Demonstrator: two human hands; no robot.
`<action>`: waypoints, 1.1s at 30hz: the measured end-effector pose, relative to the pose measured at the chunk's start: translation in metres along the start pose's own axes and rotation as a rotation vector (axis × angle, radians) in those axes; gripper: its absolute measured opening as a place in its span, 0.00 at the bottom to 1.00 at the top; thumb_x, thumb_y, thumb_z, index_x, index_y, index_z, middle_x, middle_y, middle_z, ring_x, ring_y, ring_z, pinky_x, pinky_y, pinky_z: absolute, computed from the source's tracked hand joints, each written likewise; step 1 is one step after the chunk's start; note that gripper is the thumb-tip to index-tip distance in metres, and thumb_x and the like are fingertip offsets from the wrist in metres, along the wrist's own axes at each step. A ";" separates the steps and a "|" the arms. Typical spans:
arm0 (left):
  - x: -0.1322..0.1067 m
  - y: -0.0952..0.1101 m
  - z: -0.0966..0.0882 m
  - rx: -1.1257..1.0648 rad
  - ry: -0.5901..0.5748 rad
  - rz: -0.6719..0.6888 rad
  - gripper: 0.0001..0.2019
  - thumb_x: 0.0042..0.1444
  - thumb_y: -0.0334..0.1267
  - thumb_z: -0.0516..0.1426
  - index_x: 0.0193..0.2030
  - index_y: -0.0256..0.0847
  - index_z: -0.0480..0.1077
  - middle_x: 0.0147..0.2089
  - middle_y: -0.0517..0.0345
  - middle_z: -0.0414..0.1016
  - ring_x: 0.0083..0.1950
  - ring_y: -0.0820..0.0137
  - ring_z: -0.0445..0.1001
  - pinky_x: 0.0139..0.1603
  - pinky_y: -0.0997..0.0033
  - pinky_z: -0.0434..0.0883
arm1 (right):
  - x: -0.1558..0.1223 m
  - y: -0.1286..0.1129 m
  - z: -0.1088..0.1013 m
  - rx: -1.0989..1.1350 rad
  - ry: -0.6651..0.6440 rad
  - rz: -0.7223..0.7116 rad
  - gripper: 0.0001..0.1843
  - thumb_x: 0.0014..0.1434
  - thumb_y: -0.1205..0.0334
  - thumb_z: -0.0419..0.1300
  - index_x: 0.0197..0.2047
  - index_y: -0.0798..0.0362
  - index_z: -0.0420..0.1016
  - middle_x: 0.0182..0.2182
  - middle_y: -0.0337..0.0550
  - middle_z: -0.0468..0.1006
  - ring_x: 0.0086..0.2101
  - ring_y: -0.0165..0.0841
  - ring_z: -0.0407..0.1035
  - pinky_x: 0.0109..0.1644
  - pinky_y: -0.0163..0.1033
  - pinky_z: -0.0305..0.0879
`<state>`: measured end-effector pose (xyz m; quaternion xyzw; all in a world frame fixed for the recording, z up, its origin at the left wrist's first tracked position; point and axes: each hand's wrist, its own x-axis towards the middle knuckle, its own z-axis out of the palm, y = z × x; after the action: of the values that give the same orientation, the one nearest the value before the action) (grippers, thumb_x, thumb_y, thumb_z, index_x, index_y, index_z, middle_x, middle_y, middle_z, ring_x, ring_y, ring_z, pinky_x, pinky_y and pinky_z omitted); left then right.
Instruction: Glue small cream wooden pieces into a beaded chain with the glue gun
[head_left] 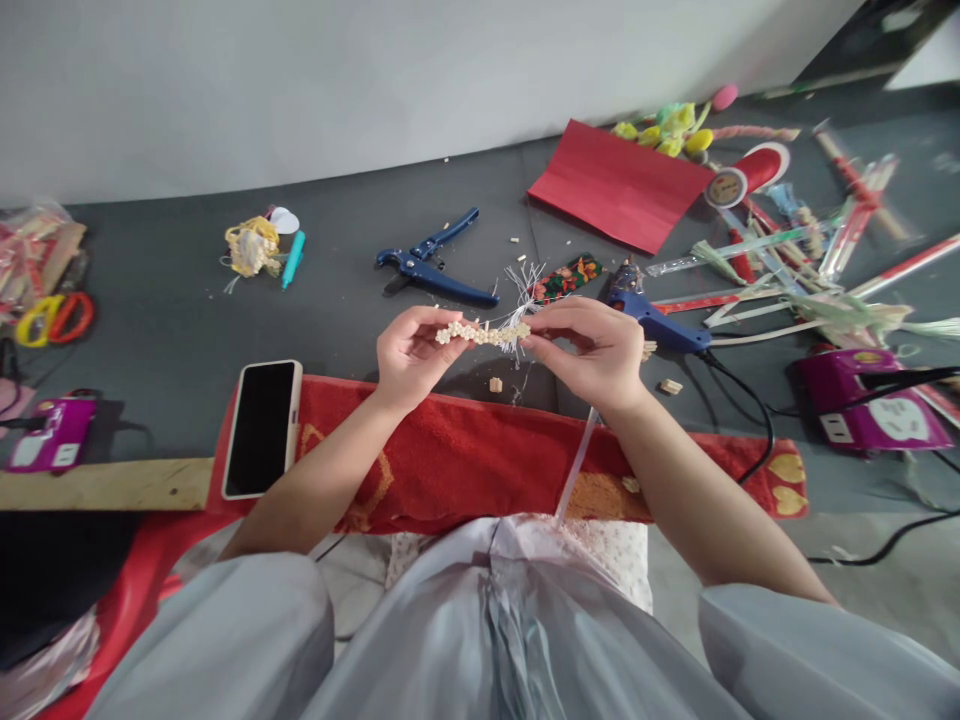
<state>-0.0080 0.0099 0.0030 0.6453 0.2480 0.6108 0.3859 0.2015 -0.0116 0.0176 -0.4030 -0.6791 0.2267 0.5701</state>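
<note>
Between my two hands I hold a short strip of small cream-coloured flower-like pieces [484,334] joined in a row. My left hand [416,355] pinches its left end, and my right hand [592,345] pinches the right end. Thin white strands [527,285] fan out just behind the strip; whether they are attached to it I cannot tell. A small cream piece [496,384] lies on the table below my hands. Beyond them rests a blue pipe cutter [435,265], and a blue glue gun [660,322] lies right of my right hand.
A red towel [465,450] covers the near table edge, with a phone [261,430] on it. Red paper [619,185], a red thread spool [757,170] and tangled sticks fill the right. Purple power sockets [874,400] stand at right, scissors [56,320] at left.
</note>
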 end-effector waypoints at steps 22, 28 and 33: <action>-0.002 0.004 0.005 -0.131 -0.059 -0.021 0.18 0.54 0.22 0.64 0.48 0.45 0.77 0.41 0.63 0.84 0.39 0.76 0.84 0.41 0.80 0.83 | -0.002 0.000 0.003 0.173 -0.039 0.202 0.11 0.51 0.58 0.73 0.36 0.54 0.82 0.30 0.40 0.83 0.30 0.28 0.77 0.36 0.33 0.79; -0.003 0.003 0.006 -0.105 -0.068 -0.003 0.17 0.56 0.26 0.65 0.51 0.48 0.77 0.43 0.62 0.83 0.42 0.74 0.84 0.41 0.80 0.83 | -0.002 -0.003 0.003 0.165 -0.038 0.204 0.10 0.50 0.60 0.73 0.36 0.53 0.82 0.30 0.39 0.83 0.30 0.28 0.77 0.36 0.33 0.79; -0.003 0.003 0.006 -0.120 -0.077 0.006 0.16 0.57 0.26 0.64 0.51 0.46 0.77 0.43 0.61 0.84 0.42 0.73 0.84 0.41 0.79 0.83 | -0.002 -0.001 0.002 0.151 -0.036 0.179 0.09 0.51 0.60 0.72 0.36 0.53 0.82 0.30 0.40 0.82 0.30 0.27 0.77 0.36 0.33 0.79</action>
<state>-0.0033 0.0042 0.0039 0.6449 0.1938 0.6005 0.4312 0.1992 -0.0138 0.0169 -0.4139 -0.6313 0.3344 0.5642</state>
